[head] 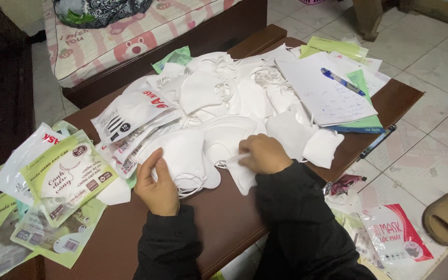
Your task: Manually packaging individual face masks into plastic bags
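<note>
A brown wooden table (224, 218) fills the middle of the frame. Pale floor tiles (431, 57) spread across the right side. At upper left, a dark wooden bed frame (208, 36) carries a pink patterned mattress (105, 46).

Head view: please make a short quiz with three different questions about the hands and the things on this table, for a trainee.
1. True or false: the left hand rests on a white mask.
2. What lies on the sheet of paper? A) scissors B) a blue pen C) a cup
3. Fill in: the green and white packets lie to the ____ of the left hand.

Key
1. True.
2. B.
3. Left. The right hand touches another mask in the pile of masks on the brown table.
</note>
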